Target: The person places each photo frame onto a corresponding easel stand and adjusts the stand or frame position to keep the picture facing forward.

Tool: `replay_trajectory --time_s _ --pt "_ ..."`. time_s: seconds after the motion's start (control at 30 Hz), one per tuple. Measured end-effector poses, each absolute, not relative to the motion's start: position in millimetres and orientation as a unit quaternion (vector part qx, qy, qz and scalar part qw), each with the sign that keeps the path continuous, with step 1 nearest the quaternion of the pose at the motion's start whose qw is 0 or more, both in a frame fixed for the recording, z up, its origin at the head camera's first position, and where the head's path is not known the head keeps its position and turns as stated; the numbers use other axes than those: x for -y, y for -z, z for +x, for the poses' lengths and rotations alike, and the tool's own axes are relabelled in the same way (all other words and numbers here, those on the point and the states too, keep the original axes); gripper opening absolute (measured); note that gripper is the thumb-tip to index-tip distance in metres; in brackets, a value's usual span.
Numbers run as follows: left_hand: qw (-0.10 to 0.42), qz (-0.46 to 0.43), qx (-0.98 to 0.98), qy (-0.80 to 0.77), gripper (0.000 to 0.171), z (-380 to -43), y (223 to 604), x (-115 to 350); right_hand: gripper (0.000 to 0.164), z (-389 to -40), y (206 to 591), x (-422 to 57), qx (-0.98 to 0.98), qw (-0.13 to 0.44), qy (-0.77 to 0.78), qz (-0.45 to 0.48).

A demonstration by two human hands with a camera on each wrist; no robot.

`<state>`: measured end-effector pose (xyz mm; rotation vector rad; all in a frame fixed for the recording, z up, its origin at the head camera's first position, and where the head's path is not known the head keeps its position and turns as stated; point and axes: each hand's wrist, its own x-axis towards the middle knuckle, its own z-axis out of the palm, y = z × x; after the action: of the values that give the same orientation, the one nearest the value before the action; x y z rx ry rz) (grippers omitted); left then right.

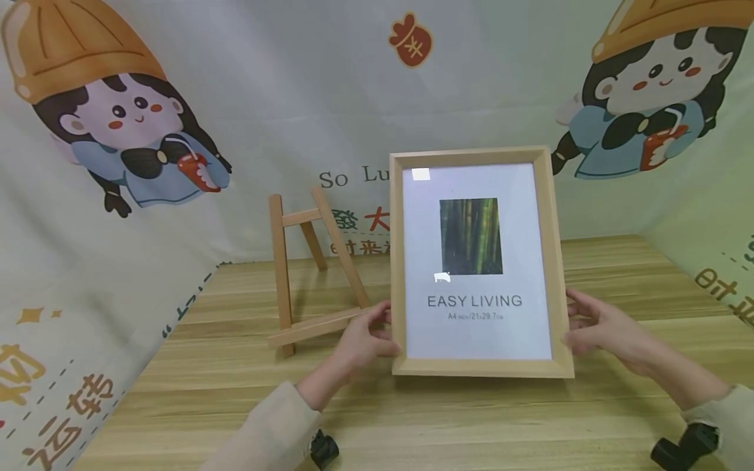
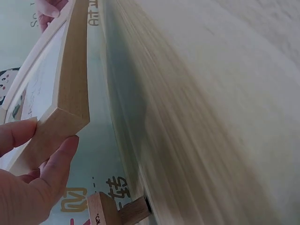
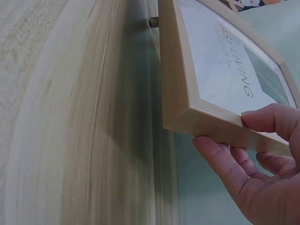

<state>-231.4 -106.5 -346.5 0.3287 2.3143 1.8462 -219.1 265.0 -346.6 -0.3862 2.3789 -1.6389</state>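
Note:
A light wooden picture frame [image 1: 480, 368] stands upright between the two hands, its front turned to the head camera; a white insert with a bamboo picture and "EASY LIVING" shows behind the glass. My left hand [image 1: 364, 337] grips its left side near the lower corner, thumb on the front and fingers behind, as the left wrist view shows. On the opposite side my right hand [image 1: 603, 330] pinches the lower right edge the same way. Both wrist views show a gap between the frame's bottom and the table. Left of it stands a small wooden easel [image 1: 281, 275], close to my left hand.
The wood-grain table [image 1: 194, 392] lies under everything. A printed cloth [image 1: 283, 78] with cartoon figures and lettering hangs at the back and sides. Black wrist devices [image 1: 324, 449] sit below both sleeves.

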Motion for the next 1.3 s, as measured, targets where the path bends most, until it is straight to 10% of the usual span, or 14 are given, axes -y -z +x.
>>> replay_trajectory --time_s 1.3 --pt "0.006 0.086 -0.788 -0.610 0.076 -235.0 320.9 137.6 0.086 -249.0 316.0 -227.1 -0.814 0.070 0.550 -0.171"
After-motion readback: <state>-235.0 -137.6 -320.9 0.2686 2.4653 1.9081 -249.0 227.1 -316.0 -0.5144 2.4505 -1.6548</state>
